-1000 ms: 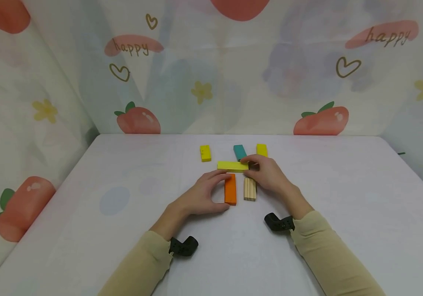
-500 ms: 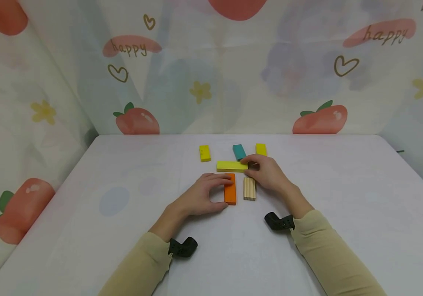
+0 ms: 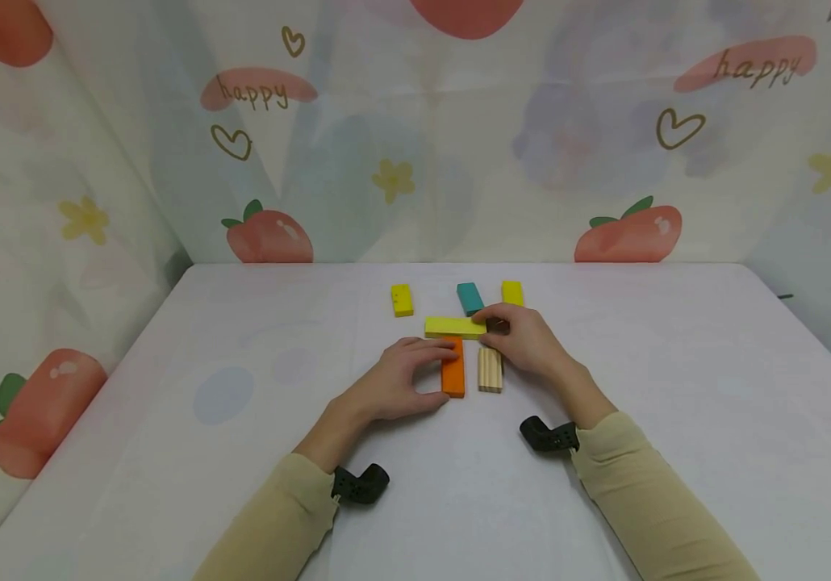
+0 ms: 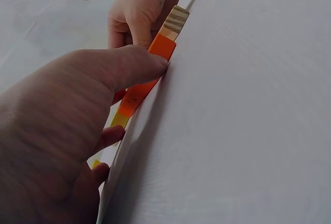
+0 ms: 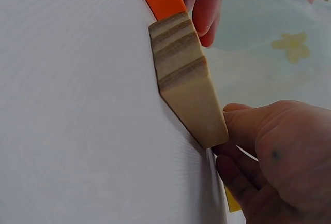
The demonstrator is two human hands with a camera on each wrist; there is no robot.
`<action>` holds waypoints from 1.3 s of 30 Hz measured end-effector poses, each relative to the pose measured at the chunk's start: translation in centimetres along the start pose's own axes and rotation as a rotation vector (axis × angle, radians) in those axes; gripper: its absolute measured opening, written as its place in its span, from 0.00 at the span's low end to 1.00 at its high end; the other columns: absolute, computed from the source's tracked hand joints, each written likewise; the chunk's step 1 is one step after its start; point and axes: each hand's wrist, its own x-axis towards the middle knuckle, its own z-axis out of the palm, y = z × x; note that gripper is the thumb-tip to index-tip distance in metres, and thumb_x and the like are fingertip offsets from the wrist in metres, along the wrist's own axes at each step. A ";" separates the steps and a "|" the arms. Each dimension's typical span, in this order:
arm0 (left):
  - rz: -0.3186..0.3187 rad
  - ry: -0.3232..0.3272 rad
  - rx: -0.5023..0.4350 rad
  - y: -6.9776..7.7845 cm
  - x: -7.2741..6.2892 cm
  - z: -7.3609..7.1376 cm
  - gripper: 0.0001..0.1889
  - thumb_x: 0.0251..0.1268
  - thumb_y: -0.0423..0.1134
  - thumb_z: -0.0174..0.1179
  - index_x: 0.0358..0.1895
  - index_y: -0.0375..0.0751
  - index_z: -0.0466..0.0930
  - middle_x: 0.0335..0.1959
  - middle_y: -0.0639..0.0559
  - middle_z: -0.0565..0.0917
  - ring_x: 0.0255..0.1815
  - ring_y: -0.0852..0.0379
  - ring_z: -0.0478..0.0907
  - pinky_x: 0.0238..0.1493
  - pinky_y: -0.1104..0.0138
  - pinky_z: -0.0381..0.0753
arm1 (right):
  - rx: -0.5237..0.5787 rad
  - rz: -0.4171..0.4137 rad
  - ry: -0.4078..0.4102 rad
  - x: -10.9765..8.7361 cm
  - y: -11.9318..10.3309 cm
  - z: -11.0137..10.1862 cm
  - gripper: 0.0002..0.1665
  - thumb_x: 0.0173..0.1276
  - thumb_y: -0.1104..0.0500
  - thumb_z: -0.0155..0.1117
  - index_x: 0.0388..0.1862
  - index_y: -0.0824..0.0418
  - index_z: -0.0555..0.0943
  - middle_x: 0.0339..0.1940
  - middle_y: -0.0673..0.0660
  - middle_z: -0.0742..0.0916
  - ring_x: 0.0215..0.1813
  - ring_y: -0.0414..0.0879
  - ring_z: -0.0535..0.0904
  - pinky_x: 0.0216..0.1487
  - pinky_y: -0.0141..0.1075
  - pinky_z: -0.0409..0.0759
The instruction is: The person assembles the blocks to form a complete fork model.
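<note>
1. Head view: my right hand [image 3: 532, 339] partly conceals the right end of the long yellow block [image 3: 452, 328].
2. Left wrist view: dark marks on the orange block [image 3: 453, 378] are illegible.
3. Head view: the lower edge crops my sleeves [image 3: 266, 516].

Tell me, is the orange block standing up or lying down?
Lying down: the orange block stretches lengthwise along the white table, held by the left hand.
</note>
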 end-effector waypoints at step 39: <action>-0.014 -0.013 0.012 -0.1 0.2 0.1 0.30 0.66 0.45 0.67 0.72 0.51 0.75 0.75 0.63 0.71 0.77 0.43 0.59 0.78 0.46 0.52 | -0.004 -0.003 -0.001 0.0 0.0 0.0 0.18 0.73 0.63 0.65 0.60 0.62 0.83 0.63 0.64 0.83 0.62 0.60 0.77 0.70 0.56 0.72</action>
